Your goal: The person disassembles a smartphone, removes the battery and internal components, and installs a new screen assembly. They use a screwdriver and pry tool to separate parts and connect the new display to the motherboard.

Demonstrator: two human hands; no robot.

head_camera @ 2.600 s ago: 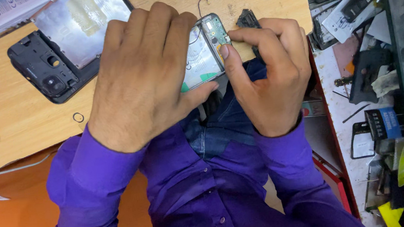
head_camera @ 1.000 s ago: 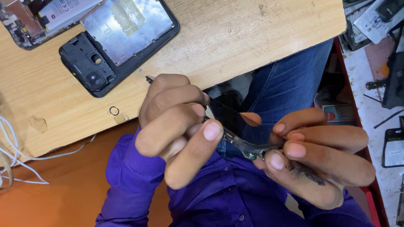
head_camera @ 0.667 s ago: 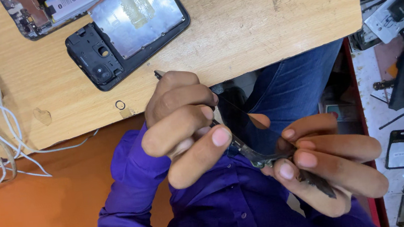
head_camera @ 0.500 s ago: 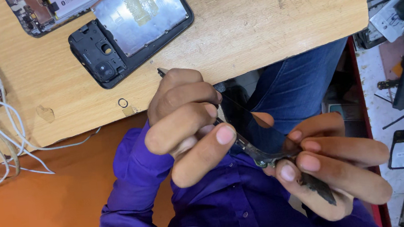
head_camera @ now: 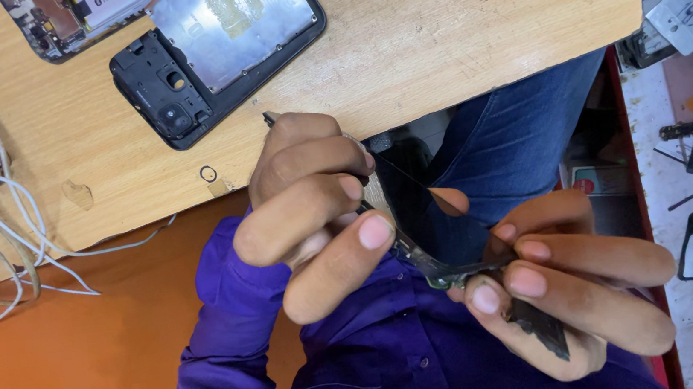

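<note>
A: Close under the camera, the right hand (head_camera: pixel 570 282) has its fingers curled round a dark phone panel (head_camera: pixel 426 212), pinching the lower edge so it stands tilted, edge-on to the eye.

B: And the left hand (head_camera: pixel 314 215)?

A: Fingers bunched tight on a thin tool (head_camera: pixel 270 118); only its tip shows past the knuckles. The thumb presses the panel's rim, apparently to steady it while the tool works the seam. What the tool's far end touches I can't tell.

B: So the panel sits between both sets of fingers, over the lap?

A: Yes, off the table (head_camera: pixel 451 46), held near the purple shirt (head_camera: pixel 364 364), likely for a closer look.

B: Beyond the knuckles?

A: An opened phone back (head_camera: pixel 212 54) lies flat on the wood, just beyond the left fingers, with a small ring (head_camera: pixel 208 174) nearer them. White cables (head_camera: pixel 27 254) trail off well to the left.
</note>
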